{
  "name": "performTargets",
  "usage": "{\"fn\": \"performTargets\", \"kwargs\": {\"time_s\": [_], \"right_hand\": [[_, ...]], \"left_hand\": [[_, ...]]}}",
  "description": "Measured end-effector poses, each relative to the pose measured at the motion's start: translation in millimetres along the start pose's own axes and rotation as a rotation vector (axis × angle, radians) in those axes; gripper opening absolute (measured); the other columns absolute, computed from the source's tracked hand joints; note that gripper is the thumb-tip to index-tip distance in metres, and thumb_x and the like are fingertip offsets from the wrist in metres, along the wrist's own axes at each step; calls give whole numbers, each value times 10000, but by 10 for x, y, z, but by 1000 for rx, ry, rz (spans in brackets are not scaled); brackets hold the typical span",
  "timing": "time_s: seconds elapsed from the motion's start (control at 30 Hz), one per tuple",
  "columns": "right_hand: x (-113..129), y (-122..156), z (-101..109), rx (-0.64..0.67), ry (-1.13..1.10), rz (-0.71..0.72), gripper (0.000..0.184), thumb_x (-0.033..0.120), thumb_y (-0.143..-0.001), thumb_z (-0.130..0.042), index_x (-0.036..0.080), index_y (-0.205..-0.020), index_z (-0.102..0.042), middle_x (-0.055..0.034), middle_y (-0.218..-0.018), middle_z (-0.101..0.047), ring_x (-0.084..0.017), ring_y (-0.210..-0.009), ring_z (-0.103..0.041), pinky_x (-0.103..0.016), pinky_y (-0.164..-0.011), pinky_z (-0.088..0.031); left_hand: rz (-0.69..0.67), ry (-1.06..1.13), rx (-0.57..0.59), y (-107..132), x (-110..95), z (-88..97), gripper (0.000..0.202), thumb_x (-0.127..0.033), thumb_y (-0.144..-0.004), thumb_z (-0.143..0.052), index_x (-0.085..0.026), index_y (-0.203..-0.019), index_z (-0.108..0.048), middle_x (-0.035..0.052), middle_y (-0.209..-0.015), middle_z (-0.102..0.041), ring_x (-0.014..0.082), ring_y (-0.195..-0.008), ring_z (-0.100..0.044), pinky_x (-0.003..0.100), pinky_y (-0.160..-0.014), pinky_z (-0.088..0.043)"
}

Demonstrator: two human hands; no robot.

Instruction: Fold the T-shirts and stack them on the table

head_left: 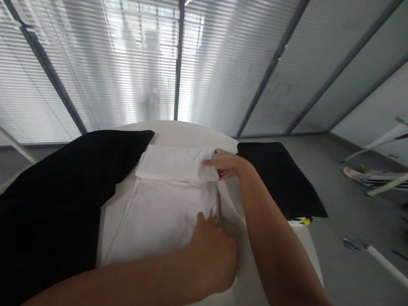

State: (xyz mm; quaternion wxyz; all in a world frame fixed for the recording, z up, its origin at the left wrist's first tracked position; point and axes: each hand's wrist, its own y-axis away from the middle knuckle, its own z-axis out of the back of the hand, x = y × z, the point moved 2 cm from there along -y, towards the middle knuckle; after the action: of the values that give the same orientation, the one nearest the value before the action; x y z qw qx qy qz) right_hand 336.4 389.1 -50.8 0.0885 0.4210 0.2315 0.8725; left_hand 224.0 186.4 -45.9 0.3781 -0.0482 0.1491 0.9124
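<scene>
A white cloth (162, 217) lies lengthwise before me, its far end turned over into a flat folded band (173, 164). At the band's right end, my right hand (230, 165) holds the cloth, thumb on top and the other fingers partly hidden at the edge. My left hand (214, 252) reaches across from the left and is closed at the cloth's right edge nearer to me, its fingers curled and partly out of sight. Whether the cloth is a garment I cannot tell.
The cloth rests on a round white table (188, 130). A large black cloth (58, 205) covers its left side, and a folded black cloth (278, 176) lies at the right, with something yellow (305, 221) under its edge. Glass panels with blinds (125, 65) stand behind. A person's shoe (356, 175) shows far right.
</scene>
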Motion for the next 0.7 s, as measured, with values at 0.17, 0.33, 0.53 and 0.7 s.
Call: {"fn": "performTargets", "kwargs": {"time_s": [0.17,0.33,0.53,0.7], "right_hand": [[-63,-34,2,23,20,55,684,288,-595,-882,199,-1175,-529,-59,-810,-675,-202,-601,-649,-362,-527,-570],[33,-22,-58,-49,13,119,435,165,-644,-834,160,-1007,-594,-55,-743,-663,-204,-613,-647,-312,-511,-553],[61,-19,-5,-45,-197,185,516,139,-721,-774,177,-1157,-499,-60,-852,-672,-151,-594,-622,-332,-578,-572],[19,-59,2,-31,-242,216,530,179,-751,-762,212,-1189,-466,-37,-869,-653,-133,-592,-608,-350,-591,-579]], "left_hand": [[-17,-62,93,89,104,80,302,-395,-815,-546,-166,-879,-733,165,-868,-709,343,-897,-627,603,-866,-372],[-132,-86,-198,76,-83,-200,245,-321,-856,-537,-155,-799,-707,141,-867,-651,289,-893,-570,533,-860,-394],[-222,-75,-348,41,-151,-274,255,-326,-905,-481,-152,-884,-666,112,-937,-584,293,-967,-519,587,-907,-386],[-104,13,-330,59,-159,-247,187,-295,-876,-509,-193,-958,-643,113,-1001,-582,316,-961,-536,634,-860,-414]]}}
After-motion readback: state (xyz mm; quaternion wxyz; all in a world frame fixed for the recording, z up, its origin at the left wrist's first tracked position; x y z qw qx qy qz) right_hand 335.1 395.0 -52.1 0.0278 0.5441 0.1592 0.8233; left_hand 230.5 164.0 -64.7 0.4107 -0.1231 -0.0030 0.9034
